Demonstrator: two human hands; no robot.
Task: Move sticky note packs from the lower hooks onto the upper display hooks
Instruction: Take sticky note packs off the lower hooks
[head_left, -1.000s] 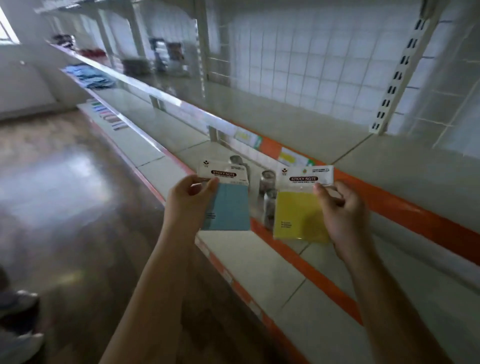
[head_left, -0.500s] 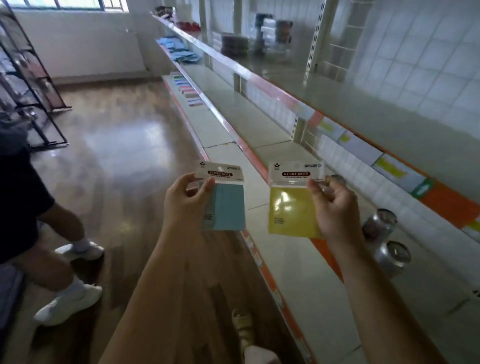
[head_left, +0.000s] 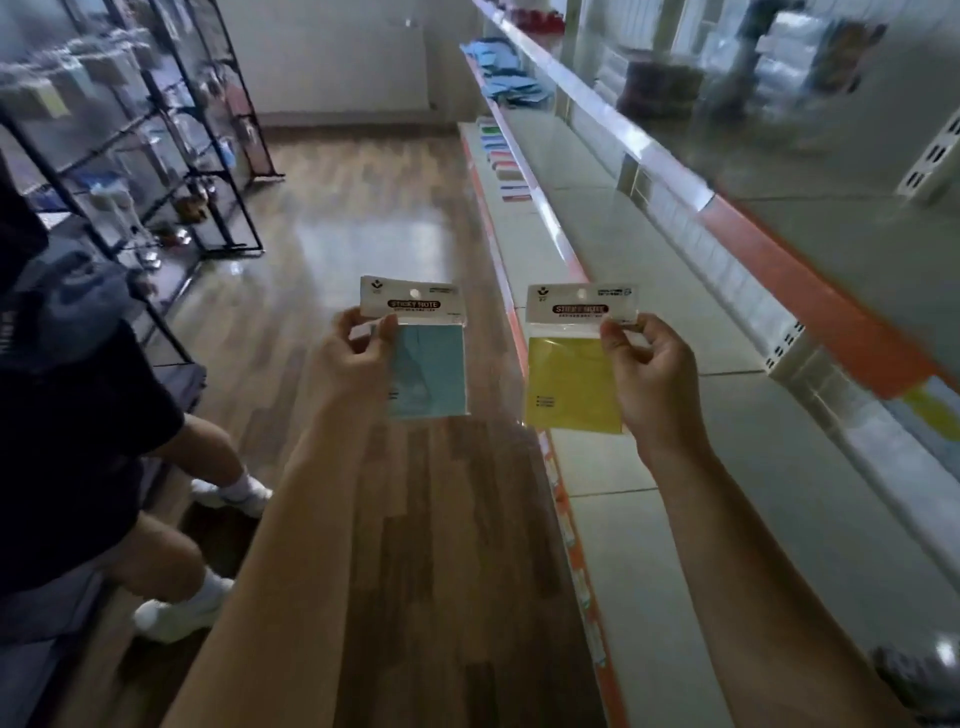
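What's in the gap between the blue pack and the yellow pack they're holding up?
Nothing held. In the head view, between the blue pack and the yellow pack only wooden floor and the lower shelf's orange edge show behind.

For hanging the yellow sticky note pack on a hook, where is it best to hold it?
Probably stay on the white header card, at its right edge below the hang hole, as the right hand pinches the yellow pack now. That leaves the hole clear.

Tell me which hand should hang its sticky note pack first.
Probably right. The right hand pinches the yellow sticky note pack over the white shelf, on the shelving side. The left hand holds the blue sticky note pack over the wooden floor. No hooks are clearly visible.
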